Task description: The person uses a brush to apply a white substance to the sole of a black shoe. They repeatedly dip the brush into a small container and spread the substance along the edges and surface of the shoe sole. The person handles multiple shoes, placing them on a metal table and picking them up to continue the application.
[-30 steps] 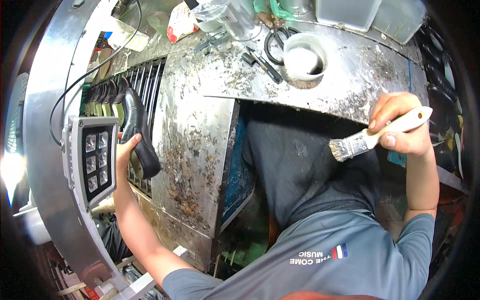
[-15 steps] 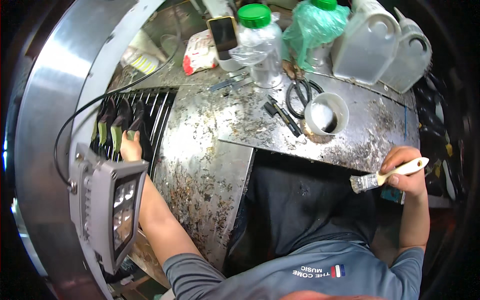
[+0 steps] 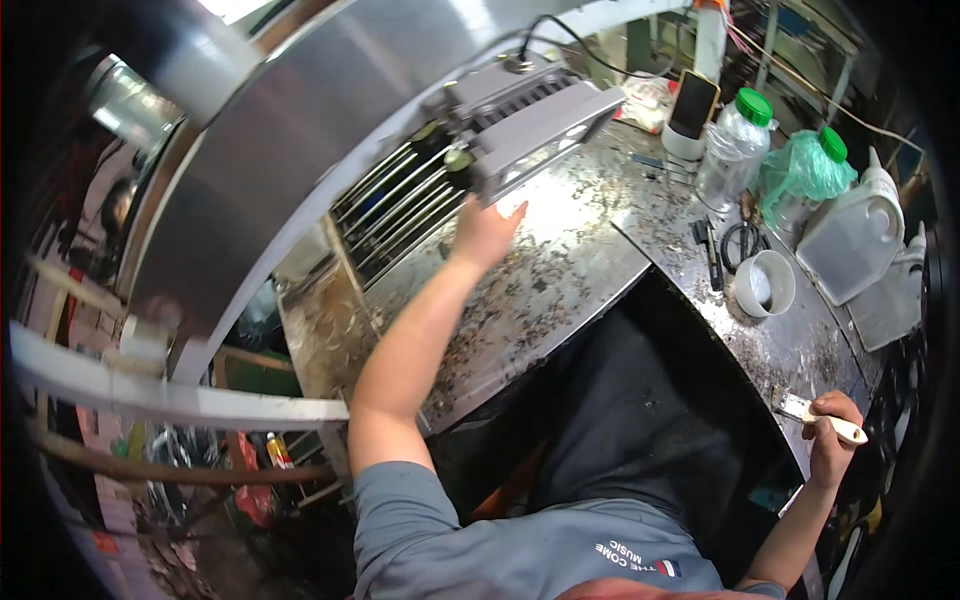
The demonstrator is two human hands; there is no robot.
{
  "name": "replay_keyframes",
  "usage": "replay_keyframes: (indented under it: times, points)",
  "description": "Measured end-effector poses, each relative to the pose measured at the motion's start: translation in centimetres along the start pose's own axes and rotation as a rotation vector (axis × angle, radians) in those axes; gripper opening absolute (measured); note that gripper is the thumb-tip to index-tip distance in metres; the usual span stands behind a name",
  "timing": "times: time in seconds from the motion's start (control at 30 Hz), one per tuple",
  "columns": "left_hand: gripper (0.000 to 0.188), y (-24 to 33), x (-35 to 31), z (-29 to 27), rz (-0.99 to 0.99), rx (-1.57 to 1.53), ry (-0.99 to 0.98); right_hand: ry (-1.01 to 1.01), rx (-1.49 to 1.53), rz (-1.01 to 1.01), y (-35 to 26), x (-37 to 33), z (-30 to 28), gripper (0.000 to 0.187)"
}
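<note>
My left hand (image 3: 487,232) reaches to the right end of the metal rack (image 3: 395,215), just under the grey floodlight (image 3: 545,125). Its thumb and a finger are spread apart; the lamp hides the other fingertips. Close by, a dark piece with a pale green end (image 3: 458,160) lies on the rack, partly covered by the lamp. On the right, my right hand (image 3: 832,440) is closed around the pale handle of a paintbrush (image 3: 797,405), whose bristles point left over the table's edge. Beyond it stands a white pot (image 3: 778,283) with dark residue inside.
A clear jar with a green lid (image 3: 735,150), a green-bagged jar (image 3: 808,175) and a translucent jug (image 3: 850,245) line the back right. A phone (image 3: 692,103) stands upright beside them. A black pen-like tool (image 3: 714,262) lies near a coiled black cable (image 3: 742,247). The stained metal table (image 3: 530,310) has a cutout at my lap.
The view has swung left, so the table and lamp sit further right. My left hand has come away from the dark green-ended pieces to beneath the lamp. The right hand keeps the brush.
</note>
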State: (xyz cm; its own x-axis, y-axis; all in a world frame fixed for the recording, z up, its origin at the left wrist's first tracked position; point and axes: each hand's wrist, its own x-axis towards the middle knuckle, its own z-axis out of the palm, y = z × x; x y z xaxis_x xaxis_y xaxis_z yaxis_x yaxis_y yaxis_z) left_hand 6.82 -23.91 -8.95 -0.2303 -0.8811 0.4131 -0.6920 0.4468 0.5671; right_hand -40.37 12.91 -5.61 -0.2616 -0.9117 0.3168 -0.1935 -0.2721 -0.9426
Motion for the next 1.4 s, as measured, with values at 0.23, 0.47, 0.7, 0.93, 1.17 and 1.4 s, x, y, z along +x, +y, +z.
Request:
replay_keyframes:
  times: [0.23,0.47,0.7,0.93,1.17,1.4]
  points:
    - [0.032,8.8,-7.1,-0.7,-0.150,-0.676,-0.148,0.049,-0.038,-0.119,-0.6,-2.9,-1.0,0.032]
    - [0.025,13.5,-12.2,-0.5,-0.438,-1.575,-0.237,0.114,-0.066,-0.197,-1.7,-4.3,-1.5,0.033]
    - [0.023,15.1,-20.4,6.0,-0.545,-1.628,-0.491,0.219,-0.153,-0.105,-1.6,-5.9,-2.8,0.036]
    - [0.025,18.2,-27.9,13.0,-0.593,-1.482,-0.778,0.273,-0.131,-0.078,0.5,-4.8,-3.9,0.034]
    - [0.025,19.8,-30.9,15.6,-0.450,-1.347,-0.798,0.360,-0.122,-0.035,1.3,-3.8,-3.9,0.037]
    - [0.025,21.6,-30.9,11.9,-0.244,-0.883,-0.740,0.425,-0.079,-0.042,1.7,-5.3,-5.9,0.035]
